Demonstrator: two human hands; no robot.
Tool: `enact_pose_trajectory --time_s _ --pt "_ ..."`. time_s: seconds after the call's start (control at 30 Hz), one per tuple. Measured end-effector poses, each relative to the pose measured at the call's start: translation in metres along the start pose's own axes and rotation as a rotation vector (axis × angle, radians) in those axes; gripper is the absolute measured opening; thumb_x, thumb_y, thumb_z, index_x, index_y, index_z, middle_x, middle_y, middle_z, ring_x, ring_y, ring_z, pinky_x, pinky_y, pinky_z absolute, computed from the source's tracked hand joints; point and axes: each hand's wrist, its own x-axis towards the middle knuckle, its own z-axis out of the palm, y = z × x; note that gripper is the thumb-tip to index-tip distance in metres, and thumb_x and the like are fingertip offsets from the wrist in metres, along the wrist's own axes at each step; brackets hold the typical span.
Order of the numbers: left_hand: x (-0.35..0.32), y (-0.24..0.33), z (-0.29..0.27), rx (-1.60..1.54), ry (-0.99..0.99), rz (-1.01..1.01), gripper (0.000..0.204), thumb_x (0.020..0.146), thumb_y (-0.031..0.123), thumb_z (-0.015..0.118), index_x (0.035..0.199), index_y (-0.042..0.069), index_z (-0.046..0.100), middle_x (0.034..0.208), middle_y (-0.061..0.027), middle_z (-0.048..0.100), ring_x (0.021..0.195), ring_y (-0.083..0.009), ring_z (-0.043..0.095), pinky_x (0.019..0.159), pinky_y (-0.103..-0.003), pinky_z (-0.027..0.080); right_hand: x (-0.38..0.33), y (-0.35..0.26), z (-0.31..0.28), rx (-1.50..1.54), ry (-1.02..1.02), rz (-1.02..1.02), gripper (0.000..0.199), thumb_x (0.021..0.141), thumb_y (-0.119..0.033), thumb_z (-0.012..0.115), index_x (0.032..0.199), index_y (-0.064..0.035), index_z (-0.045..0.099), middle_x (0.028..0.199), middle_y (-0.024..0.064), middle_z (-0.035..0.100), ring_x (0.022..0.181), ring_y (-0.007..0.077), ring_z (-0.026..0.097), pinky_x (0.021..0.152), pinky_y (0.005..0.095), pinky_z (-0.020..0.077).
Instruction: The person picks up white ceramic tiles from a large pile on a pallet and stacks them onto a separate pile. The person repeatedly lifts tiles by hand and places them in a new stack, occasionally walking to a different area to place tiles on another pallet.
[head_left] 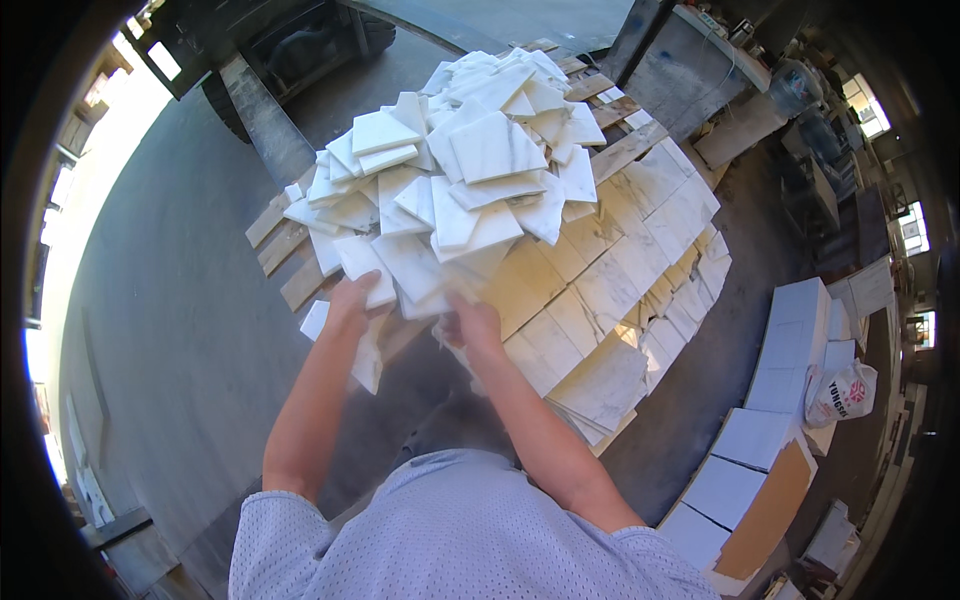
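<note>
- My pale blue shirt (450,540) is nearest, with both bare arms going up from it.
- My left hand (350,303) curls its fingers over a white tile (362,262) at the near edge of the tile heap (470,170) (the tile lies almost flat, its long side pointing up and left, away from me).
- My right hand (472,325) is under the next tile (420,272), fingers bent around its edge.
- The heap sits on a wooden pallet (290,250).

I see a smooth grey concrete floor (180,330) under strong daylight from bright windows (868,105) along the right wall. White cardboard boxes (790,345) line the floor's right edge beside a white plastic bag (842,392).
</note>
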Motion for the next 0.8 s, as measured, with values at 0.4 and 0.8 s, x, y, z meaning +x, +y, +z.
enact_pose_trajectory --time_s 0.4,0.8 --pt "0.006 -0.039 -0.013 0.109 -0.023 0.266 0.041 0.085 0.014 0.065 0.122 -0.002 0.057 0.109 -0.0136 0.066 0.093 -0.0247 0.067 0.077 -0.040 0.056 -0.004 0.009 -0.004 0.154 -0.023 -0.027 0.033 0.092 -0.032 0.067 0.098 0.0001 0.062 0.078 0.0065 0.065 0.065 0.0139 0.064 0.055 0.0275 0.0526" --pt "-0.015 -0.034 -0.017 0.462 -0.013 0.391 0.041 0.087 0.014 0.060 0.123 -0.007 0.058 0.113 -0.0138 0.066 0.097 -0.0227 0.063 0.088 -0.036 0.048 -0.002 0.024 -0.001 0.111 -0.108 -0.086 0.040 0.090 -0.032 0.068 0.103 0.0051 0.061 0.091 0.0137 0.066 0.077 0.0225 0.067 0.068 0.0331 0.0559"
